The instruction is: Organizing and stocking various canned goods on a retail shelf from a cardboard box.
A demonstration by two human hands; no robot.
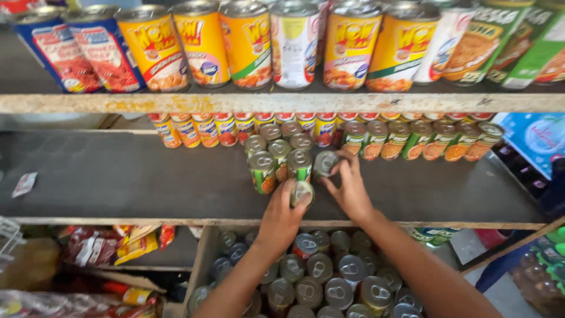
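While both hands grip cans, grey shelf [118,176] (scuffed) bears rows.

Top-shelf cans [294,44] cut off by upper edge. Carton of cans [329,282] cropped at bottom. Can [302,191] in left hand [281,219] partly hidden, label unreadable.

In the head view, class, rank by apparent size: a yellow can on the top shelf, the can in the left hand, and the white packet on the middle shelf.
1. Yellow can, largest, though nearness to the camera may inflate it.
2. Can in the left hand.
3. White packet; it looks about alike to that can, so this order is unsure.
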